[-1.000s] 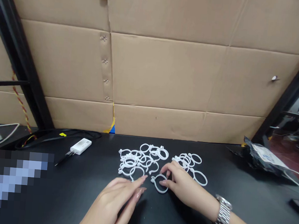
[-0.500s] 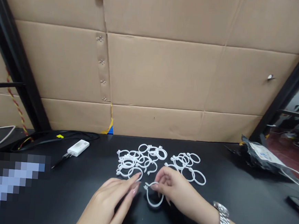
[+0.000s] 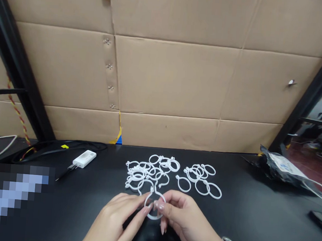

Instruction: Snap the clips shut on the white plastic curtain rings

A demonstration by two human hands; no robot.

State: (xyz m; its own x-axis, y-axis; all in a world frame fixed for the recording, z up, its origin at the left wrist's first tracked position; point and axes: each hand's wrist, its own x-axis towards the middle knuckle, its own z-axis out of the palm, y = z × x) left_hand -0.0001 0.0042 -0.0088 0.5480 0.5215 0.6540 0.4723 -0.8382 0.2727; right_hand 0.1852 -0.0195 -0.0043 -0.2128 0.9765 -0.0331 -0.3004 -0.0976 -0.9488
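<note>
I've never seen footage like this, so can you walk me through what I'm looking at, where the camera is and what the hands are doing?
The camera sits on a person's head, looking down at their own two bare hands over a black tabletop. The left hand and right hand together pinch one white plastic ring. Behind it lie a big heap of the same white rings and a smaller group of rings. A white rectangular adapter lies to the left, a dark plastic bag to the right, with a brown cardboard wall behind.

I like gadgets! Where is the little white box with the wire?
The little white box lies on the black table, left of the pile of white rings, near the cardboard wall.
</note>
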